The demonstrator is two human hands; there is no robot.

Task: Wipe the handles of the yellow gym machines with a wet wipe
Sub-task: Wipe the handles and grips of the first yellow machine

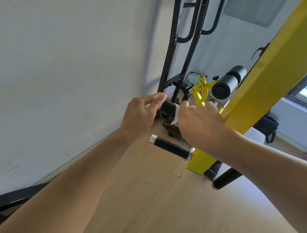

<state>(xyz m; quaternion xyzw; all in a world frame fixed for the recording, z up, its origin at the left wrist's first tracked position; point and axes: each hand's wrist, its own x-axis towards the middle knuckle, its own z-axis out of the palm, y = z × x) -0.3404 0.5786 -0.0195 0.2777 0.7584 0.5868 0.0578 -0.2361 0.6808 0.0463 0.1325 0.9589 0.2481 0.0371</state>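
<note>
A yellow machine beam (pixel 278 59) slants down from the top right. An upper black handle (pixel 169 107) juts left from it at mid-frame. My right hand (pixel 202 124) wraps a white wet wipe (pixel 176 115) around that handle's inner part. My left hand (pixel 141 113) grips the handle's free left end with thumb and fingers. A lower black handle (pixel 171 147) with silver end caps sticks out of the yellow post (pixel 199 161) just below my hands, untouched.
A white wall (pixel 59 69) runs close on the left. A black steel frame (pixel 182 44) stands behind the hands. Black foam rollers (pixel 227 82) and a yellow adjuster (pixel 201 91) sit further back. A dark bag (pixel 268 127) lies by the window. Wooden floor (pixel 177 212) below.
</note>
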